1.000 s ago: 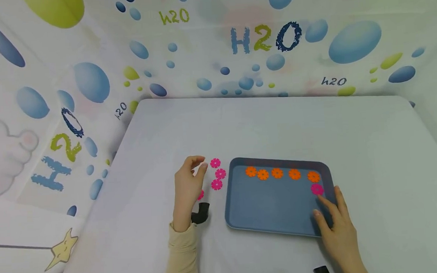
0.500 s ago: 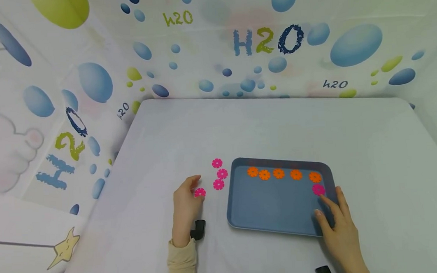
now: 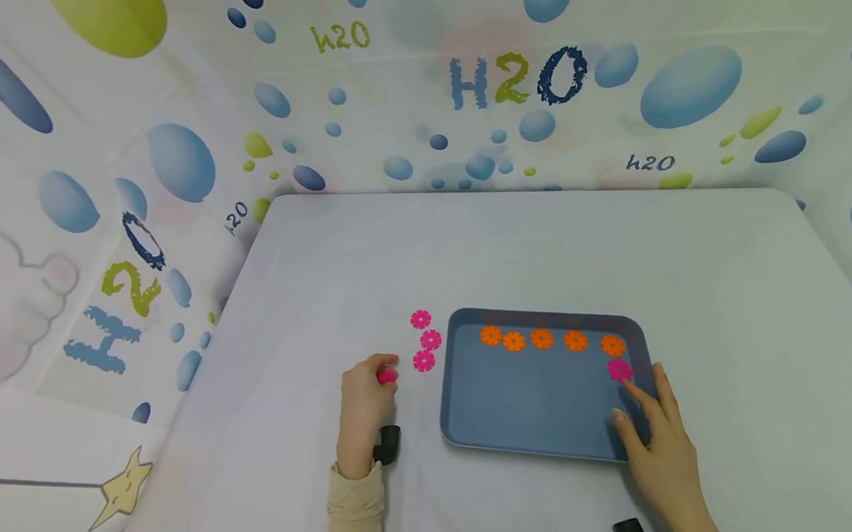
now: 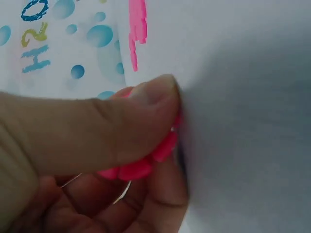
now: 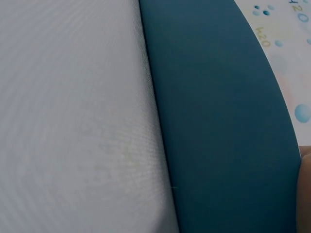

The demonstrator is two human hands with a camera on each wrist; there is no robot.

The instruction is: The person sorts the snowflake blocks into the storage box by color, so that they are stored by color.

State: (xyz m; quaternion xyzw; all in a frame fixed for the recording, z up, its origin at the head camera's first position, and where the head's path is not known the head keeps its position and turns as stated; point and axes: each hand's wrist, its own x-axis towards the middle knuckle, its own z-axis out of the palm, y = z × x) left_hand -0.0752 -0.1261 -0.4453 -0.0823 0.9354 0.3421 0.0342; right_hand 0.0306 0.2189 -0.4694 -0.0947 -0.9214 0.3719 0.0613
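Note:
In the head view my left hand point(image 3: 364, 406) is over the table, left of the tray. Its thumb and fingers pinch a pink flower-shaped disc point(image 4: 133, 170), which the thumb partly covers in the left wrist view. My right hand point(image 3: 663, 454) rests at the right end of the blue-grey tray point(image 3: 527, 409), fingers spread and mostly straight. Its index fingertip is at the lower edge of a pink flower disc point(image 3: 619, 370) in the tray. Along the tray's far side lies a row of orange flower discs point(image 3: 541, 339).
Between the left hand and the tray lie more pink flower discs point(image 3: 424, 361) on the white table point(image 3: 512, 253). A printed cloth point(image 3: 416, 82) hangs behind the table and to its left. The tray's outer wall point(image 5: 218, 116) fills much of the right wrist view.
My left hand has come down toward the near side, and its thumb and fingers have closed on the lowest loose pink disc. The right hand and the tray have stayed put.

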